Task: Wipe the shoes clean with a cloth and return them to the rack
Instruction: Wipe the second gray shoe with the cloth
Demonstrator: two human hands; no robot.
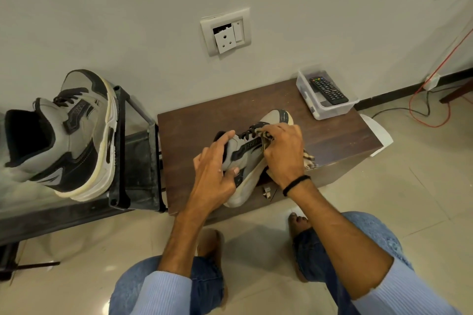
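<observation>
Task looks approx. mid-way. 1 shoe (pixel 239 147) lies tilted on its side on the wooden surface (pixel 194 130), toe twd the wall. The left hand (pixel 217 161) grips it at the heel end, fingers curled over the collar and thumb on the side panel. The right hand (pixel 284 151) has its fingers curled round a bunched cloth (pixel 309 160) and presses it on the lace area; some cloth sticks out beside the hand. So wiping of this shoe is under way, prob. not finished; how clean it is can't be told.

The 2nd shoe (pixel 76 135) sits on top of the rack (pixel 138 161), just left of the surface. Whether it's been wiped isn't clear, though its midsole looks yellowed.

Left to do: finish wiping, set the shoe on the rack by its pair, poss. wipe the 2nd shoe too. A box (pixel 307 94) w/ a remote (pixel 329 89) stands at the far right corner, well apart.
</observation>
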